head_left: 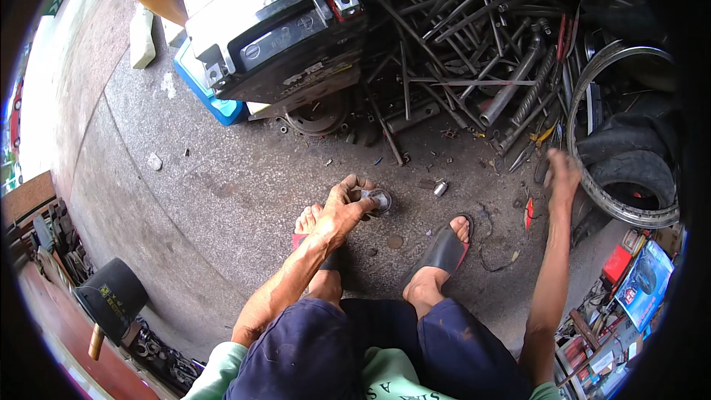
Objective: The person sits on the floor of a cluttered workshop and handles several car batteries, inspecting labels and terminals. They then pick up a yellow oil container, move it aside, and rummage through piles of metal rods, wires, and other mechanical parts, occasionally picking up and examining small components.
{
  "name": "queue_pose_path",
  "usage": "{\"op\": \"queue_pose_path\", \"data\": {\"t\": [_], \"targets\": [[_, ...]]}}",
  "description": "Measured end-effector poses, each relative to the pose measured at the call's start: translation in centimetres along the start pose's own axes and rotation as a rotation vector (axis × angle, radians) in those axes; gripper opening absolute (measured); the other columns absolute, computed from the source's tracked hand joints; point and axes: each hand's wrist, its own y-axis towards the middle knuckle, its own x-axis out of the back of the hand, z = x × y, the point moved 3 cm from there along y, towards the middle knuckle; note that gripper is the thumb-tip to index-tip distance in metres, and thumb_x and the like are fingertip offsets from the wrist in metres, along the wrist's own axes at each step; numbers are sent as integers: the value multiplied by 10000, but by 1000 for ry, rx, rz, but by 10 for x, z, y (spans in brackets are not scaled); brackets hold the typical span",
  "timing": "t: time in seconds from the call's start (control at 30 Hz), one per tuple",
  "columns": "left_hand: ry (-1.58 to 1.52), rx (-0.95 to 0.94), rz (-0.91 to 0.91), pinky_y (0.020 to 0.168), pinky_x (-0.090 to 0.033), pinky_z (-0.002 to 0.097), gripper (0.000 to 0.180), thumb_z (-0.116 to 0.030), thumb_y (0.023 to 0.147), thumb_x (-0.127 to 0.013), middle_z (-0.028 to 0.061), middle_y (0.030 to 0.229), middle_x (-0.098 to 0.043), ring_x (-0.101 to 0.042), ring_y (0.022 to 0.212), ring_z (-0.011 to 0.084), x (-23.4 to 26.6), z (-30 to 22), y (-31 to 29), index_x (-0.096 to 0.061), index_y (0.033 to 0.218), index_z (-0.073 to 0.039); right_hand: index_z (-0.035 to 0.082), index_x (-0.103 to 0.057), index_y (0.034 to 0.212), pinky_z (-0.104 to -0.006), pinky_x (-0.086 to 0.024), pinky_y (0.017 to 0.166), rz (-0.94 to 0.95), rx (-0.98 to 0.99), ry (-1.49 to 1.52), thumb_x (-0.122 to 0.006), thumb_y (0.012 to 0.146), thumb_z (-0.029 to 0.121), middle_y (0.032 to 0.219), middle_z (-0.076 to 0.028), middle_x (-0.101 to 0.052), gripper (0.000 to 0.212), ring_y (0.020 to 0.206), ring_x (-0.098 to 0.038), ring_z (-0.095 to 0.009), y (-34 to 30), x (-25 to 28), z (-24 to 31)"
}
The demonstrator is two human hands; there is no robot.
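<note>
Head view: round metal part (383, 201) in left hand (346, 206)

right hand (564, 172) blurred, held round part (384, 202) partly hidden

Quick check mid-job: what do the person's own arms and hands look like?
The left sleeve and right sleeve are light green; the forearms below them are bare. The left hand wears no glove and looks grimy at the fingers. The right hand is gloveless too, but blurred.
</note>
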Motion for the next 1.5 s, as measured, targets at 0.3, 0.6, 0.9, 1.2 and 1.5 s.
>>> {"op": "queue_pose_path", "data": {"t": [0.3,0.6,0.9,1.2,1.5], "targets": [[12,-29,30,749,-468,259,245,-87,842,-665,40,875,-671,-592,798,124,1,-9,-3,-679,1079,-28,-14,-646,1137,-231,-438,503,152,402,-5,-749,865,254,835,-30,-664,395,616,-556,-64,-46,-143,103],[2,-92,97,645,-454,277,215,-69,823,-658,32,782,-633,-553,707,118,-6,20,4,-676,1029,-11,69,-602,1031,-507,-504,707,816,1027,-682,-670,851,217,971,-137,-593,243,843,-652,-370,-156,-317,98],[100,-144,84,623,-435,255,224,-106,848,-613,12,778,-592,-518,662,103,15,11,0,-639,1064,-52,54,-636,992,-475,-491,667,700,1009,-644,-629,832,138,912,-171,-626,180,758,-639,-367,-151,-322,102],[-245,-142,-2,731,-495,250,300,-64,868,-579,35,963,-656,-597,843,106,36,12,9,-627,1160,-16,13,-672,881,-386,-507,612,900,673,-291,-668,739,59,832,-139,-660,150,626,-627,-280,-192,-266,130],[-390,-242,77,781,-497,282,311,-22,840,-585,50,981,-634,-598,879,129,27,-21,-13,-638,1146,-14,-28,-588,1182,-331,-546,681,962,357,-171,-653,799,85,1076,-158,-656,404,760,-674,-218,-184,-262,109]]}}
